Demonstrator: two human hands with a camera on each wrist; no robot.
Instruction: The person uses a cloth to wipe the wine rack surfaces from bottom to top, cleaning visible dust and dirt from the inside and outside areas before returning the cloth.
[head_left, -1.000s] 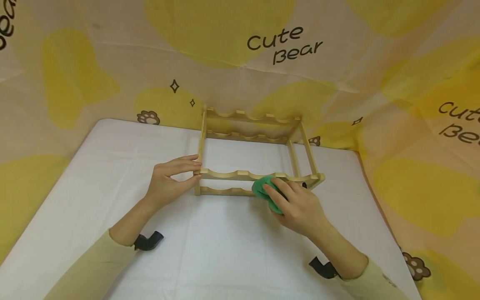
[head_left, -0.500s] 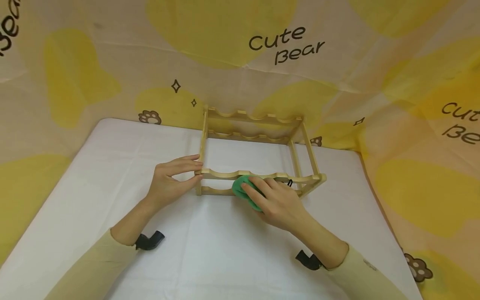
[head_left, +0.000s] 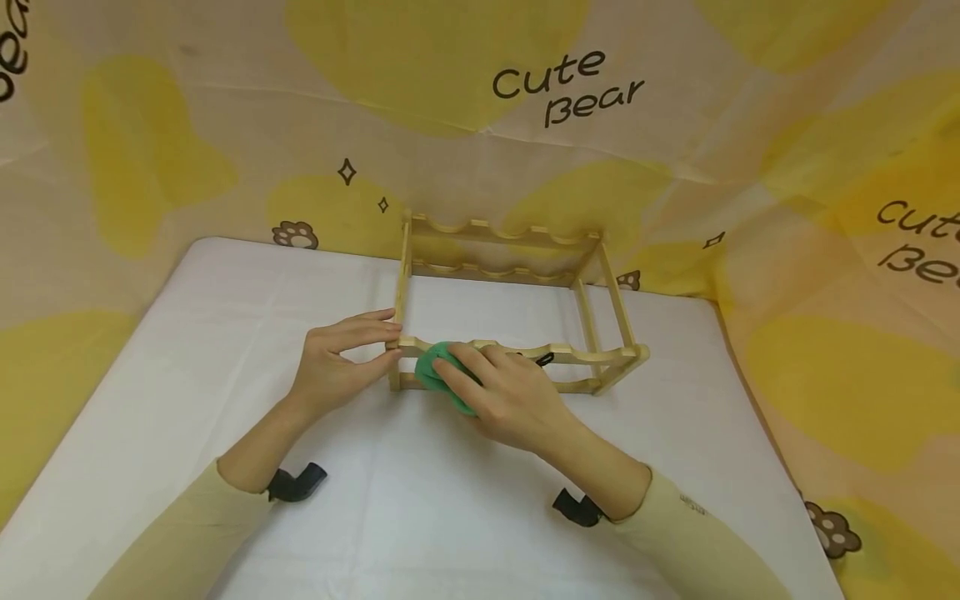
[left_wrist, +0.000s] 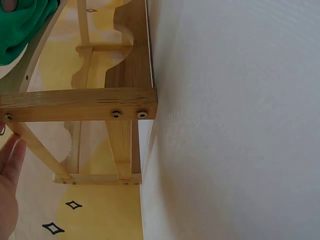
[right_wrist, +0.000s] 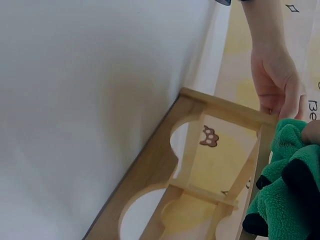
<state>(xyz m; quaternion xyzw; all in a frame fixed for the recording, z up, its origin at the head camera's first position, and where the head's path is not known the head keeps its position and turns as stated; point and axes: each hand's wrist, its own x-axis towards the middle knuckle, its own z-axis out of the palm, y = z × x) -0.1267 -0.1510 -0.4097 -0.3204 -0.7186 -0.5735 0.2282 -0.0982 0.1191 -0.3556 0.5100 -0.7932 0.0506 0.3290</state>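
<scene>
A pale wooden rack (head_left: 502, 237) with scalloped rails stands near the back of the white table. My left hand (head_left: 330, 367) holds its front left corner, thumb in front and fingers along the side. My right hand (head_left: 517, 400) grips a bunched green cloth (head_left: 429, 368) and presses it to the front upper rail, close to the left end. In the right wrist view the fuzzy cloth (right_wrist: 285, 200) shows black patches. A small black loop (head_left: 546, 359) pokes out beyond the right hand. The right palm's underside is hidden. Screw heads dot the rack's end bar (left_wrist: 75, 106) in the left wrist view.
The white table (head_left: 450, 517) spreads in front of the rack. A yellow patterned cloth backdrop (head_left: 420, 100) rises close behind it and along both sides. Black wrist mounts (head_left: 297, 483) hang at both forearms.
My right hand has slid the green cloth leftward along the front rail, from right of its middle to near the left end. The left hand and the rack have stayed in place.
</scene>
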